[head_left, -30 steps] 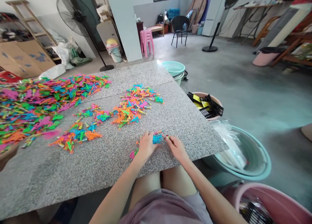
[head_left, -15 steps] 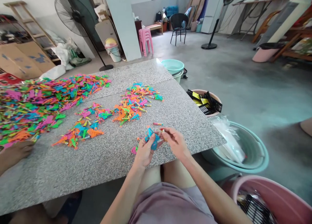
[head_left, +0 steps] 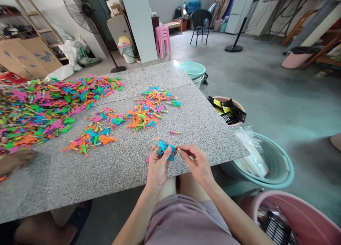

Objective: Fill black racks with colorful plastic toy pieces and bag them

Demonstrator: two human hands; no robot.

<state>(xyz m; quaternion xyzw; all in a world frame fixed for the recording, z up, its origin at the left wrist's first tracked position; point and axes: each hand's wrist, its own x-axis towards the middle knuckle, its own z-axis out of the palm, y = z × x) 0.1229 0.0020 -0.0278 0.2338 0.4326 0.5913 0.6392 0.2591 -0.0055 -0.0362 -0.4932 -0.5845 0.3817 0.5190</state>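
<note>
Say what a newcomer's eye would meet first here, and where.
A sprawling heap of multicoloured plastic pieces lies across the far left of the speckled table. Near the front edge, the left hand holds a blue plastic piece, while the right hand pinches a small red piece beside it.

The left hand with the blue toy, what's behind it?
A pink piece peeks out past the left hand, and orange bits show above it. The hand covers the rest, so I can't tell.
</note>
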